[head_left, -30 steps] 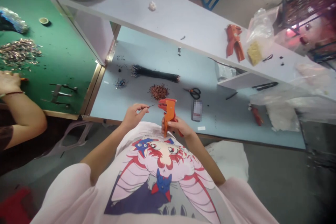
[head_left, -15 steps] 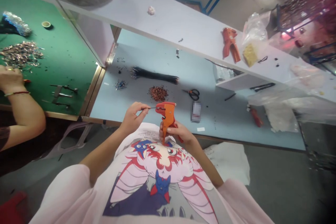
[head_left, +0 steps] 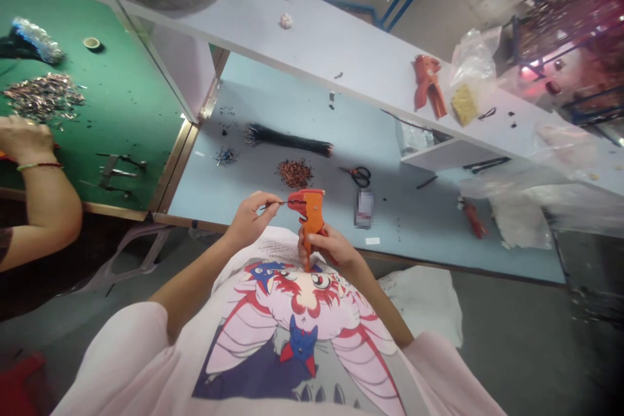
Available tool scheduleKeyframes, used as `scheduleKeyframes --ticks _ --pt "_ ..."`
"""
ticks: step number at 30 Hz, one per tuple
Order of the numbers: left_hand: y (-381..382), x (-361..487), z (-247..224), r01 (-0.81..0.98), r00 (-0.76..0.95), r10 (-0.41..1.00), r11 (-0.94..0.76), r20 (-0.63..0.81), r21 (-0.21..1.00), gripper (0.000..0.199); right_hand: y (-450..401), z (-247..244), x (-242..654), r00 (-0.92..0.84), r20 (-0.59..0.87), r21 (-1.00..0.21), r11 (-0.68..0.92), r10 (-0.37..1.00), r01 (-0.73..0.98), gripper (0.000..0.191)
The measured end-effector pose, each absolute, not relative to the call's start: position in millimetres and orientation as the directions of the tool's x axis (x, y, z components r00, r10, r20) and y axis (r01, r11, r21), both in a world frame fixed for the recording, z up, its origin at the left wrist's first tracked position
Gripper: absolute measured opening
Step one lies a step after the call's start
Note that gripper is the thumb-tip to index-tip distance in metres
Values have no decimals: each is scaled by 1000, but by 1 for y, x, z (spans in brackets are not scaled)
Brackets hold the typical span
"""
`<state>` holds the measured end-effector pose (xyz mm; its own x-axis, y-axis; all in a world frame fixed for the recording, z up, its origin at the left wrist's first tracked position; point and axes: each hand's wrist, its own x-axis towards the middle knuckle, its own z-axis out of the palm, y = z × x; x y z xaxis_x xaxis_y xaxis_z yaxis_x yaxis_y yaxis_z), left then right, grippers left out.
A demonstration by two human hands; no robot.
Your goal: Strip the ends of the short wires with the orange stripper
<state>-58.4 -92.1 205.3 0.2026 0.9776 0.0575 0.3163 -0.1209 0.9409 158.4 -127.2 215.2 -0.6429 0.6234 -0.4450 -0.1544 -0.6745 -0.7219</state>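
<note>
The left hand (head_left: 249, 218) has its thumb and fingers pinched tight on a thin dark wire (head_left: 273, 205), which lies roughly level and reaches the open side of the red head of an orange wire stripper (head_left: 316, 207); whether the jaws grip it is too small to tell. The right hand (head_left: 336, 246) has its fingers closed around the stripper's handles, holding it upright between the person's shirt (head_left: 297, 331) and the near edge of the pale blue worktop (head_left: 429, 227). Just beyond the tool lies a pile of copper-coloured scraps (head_left: 295, 173), and behind that a long bundle of black wires (head_left: 292, 140) lies flat. Black-handled scissors (head_left: 361, 176) rest to the right of the scraps, near a blurred-out flat object (head_left: 364, 209). At far left, a co-worker's hand (head_left: 26, 138) is over a green worktop (head_left: 146, 101), near a heap of metal bits (head_left: 46, 96).
</note>
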Motion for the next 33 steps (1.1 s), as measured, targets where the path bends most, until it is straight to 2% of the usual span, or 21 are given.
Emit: scheduleKeyframes --ticks 7,20,26,33 --pt "-92 -60 206 347 199 980 -99 30 933 18 -129 218 155 -619 -464 -729 -670 633 -139 29" --pt "-91 -59 204 416 210 975 -152 68 897 18 -130 216 154 -603 -484 -718 -682 634 -140 29" --pt "-91 -58 203 369 137 991 -43 -8 928 14 -131 210 151 -574 -506 -714 -686 644 -141 29" --pt "-91 -60 193 396 143 988 4 -66 918 14 -134 199 146 -504 -578 -666 -728 642 -164 35"
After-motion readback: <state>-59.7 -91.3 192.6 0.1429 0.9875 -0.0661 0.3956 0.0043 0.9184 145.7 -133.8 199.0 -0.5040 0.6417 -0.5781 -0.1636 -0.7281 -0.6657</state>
